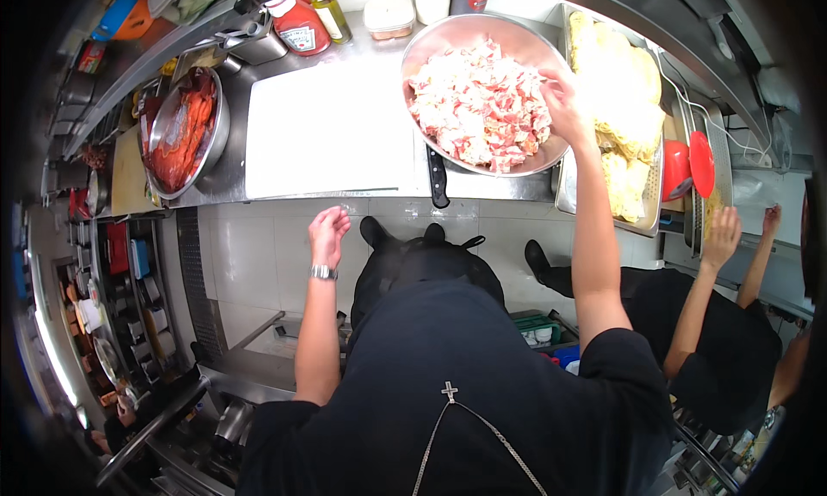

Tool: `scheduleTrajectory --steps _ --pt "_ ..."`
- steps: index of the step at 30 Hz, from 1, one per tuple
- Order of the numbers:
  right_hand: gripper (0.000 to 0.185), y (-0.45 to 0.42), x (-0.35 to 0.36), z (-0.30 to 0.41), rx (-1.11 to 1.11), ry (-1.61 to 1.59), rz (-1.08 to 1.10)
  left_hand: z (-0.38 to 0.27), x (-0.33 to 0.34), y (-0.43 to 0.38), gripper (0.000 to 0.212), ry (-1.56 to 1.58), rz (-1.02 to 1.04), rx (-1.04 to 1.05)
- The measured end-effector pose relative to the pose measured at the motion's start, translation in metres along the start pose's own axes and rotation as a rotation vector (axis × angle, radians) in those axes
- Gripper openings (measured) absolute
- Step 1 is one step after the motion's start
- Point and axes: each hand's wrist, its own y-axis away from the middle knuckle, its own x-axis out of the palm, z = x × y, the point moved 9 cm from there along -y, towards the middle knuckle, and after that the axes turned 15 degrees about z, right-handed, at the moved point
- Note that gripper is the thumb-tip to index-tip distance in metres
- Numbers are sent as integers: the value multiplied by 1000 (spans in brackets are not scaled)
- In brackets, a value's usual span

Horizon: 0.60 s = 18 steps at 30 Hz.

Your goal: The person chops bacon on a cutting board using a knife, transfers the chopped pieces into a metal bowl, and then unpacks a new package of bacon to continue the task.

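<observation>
My right hand (565, 105) is at the right rim of a large steel mixing bowl (423, 134), its bent fingers over the chopped raw meat (481, 102) inside. Whether the fingers grip the rim or hover above it is hard to see. Clear of the counter's front edge, my left hand (327, 237) hangs empty with loosely curled fingers. A white cutting board (329, 128) lies left of the bowl. Partly under the bowl is a knife, its black handle (438, 179) sticking out past the counter edge.
At the left stands a metal bowl (223, 118) of red marinated meat (190, 131). Several trays with yellow noodles (623, 179) sit at the right, near a red container (676, 166). Ketchup (300, 28) and an oil bottle (331, 17) stand behind. A co-worker (704, 341) is close at right.
</observation>
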Motion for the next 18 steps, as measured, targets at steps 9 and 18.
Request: scheduleTrajectory --steps 9,18 --pt "15 26 13 63 -109 -119 -34 -179 295 43 26 -777 543 453" --pt "17 58 34 66 65 -327 10 -139 407 -64 47 -1693 469 935"
